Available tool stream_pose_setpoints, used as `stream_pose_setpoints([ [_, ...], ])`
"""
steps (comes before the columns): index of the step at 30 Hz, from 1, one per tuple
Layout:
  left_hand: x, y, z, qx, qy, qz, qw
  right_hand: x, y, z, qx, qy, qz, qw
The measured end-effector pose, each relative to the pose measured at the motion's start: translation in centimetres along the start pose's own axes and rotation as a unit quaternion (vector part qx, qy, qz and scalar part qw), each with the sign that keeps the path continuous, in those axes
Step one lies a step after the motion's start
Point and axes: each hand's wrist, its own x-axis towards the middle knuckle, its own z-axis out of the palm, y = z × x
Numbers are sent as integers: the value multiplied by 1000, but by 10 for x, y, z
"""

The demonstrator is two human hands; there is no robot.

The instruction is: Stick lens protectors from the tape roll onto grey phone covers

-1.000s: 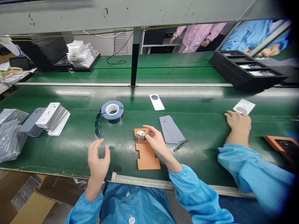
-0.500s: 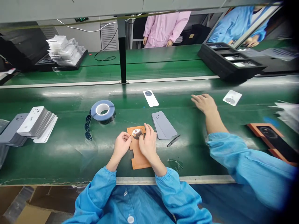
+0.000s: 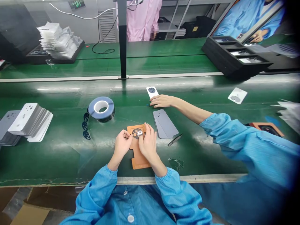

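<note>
An orange fixture plate [image 3: 138, 156] lies in front of me, with a dark round perforated disc [image 3: 136, 133] at its upper end. My left hand [image 3: 123, 143] is closed in a pinch at the plate's left edge beside the disc; whatever is between its fingertips is too small to make out. Over the plate's right edge, my right hand [image 3: 148, 143] has its fingers stretched out and its thumb on the disc, where a bright reflection shows. Just right of this hand lie grey phone-shaped sheets [image 3: 166, 124] and a dark slim tool [image 3: 175, 140].
A co-worker's hand [image 3: 161, 101] touches a white phone-shaped card [image 3: 152, 91] from the right. To the left are a blue tape roll [image 3: 102, 107] with disc stickers and stacked white panels [image 3: 28, 117]. A white square card [image 3: 237, 95] and an orange fixture [image 3: 267, 127] lie rightward.
The co-worker's arm has reached left to the white card, now partly covering the right-hand fixture. My hands stay nearly in place; the disc now looks darker, with less glare.
</note>
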Motion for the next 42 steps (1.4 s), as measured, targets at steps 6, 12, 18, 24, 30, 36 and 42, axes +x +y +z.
stream_pose_setpoints([
  [6,-1,4,-1,-1,1,-6,1000,-1,1,-1,7,-5,-2,1000],
  [12,0,6,-2,17,-5,-8,1000,-3,4,-5,22,-19,10,1000],
  [18,1,3,-2,23,-11,-12,1000,-5,18,-12,88,-39,7,995],
  [24,2,1,-2,17,-14,-16,1000,-1,25,-20,134,-43,12,990],
  [30,1,5,-2,15,-12,-26,999,-2,18,-19,120,-29,4,992],
  [36,2,6,-1,-1,-17,-52,999,-1,24,-25,151,-49,2,987],
  [42,4,8,-1,-4,-23,-69,997,17,38,-34,218,-79,53,971],
])
